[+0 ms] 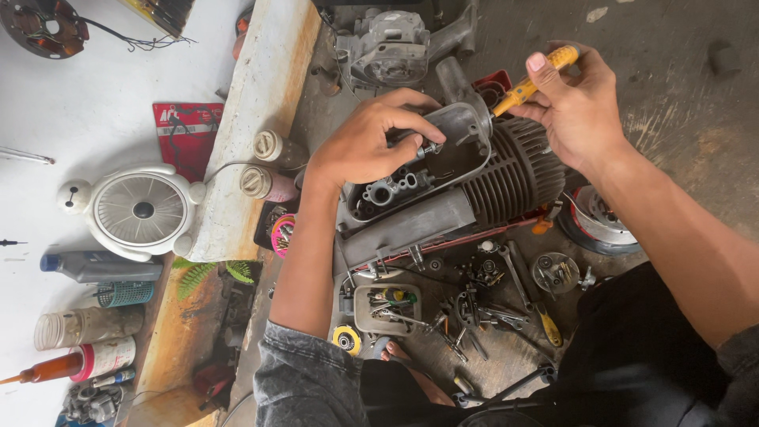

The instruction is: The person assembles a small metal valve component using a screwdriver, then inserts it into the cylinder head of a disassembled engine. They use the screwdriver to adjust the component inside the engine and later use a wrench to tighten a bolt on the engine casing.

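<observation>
Head view, engine: I see a grey engine lying on its side in the middle of the floor, open face up, its ribbed cylinder pointing right; I judge it lies so that both hands can get into the cavity.
Head view, left hand: My left hand rests on the far-left rim of the casing, thumb and forefinger nearly closed, pinching a small metal fitting just inside; the other fingers curl loosely and steady the casing.
Head view, right hand: My right hand is closed around a yellow-handled screwdriver, thumb on the handle's end; its shaft slants down-left to the casing's far edge.
Head view, near floor: A small tray of bits and loose wrenches lie near me, within reach.
Head view, left side: A small white fan and bottles stand well apart, out of the way.
</observation>
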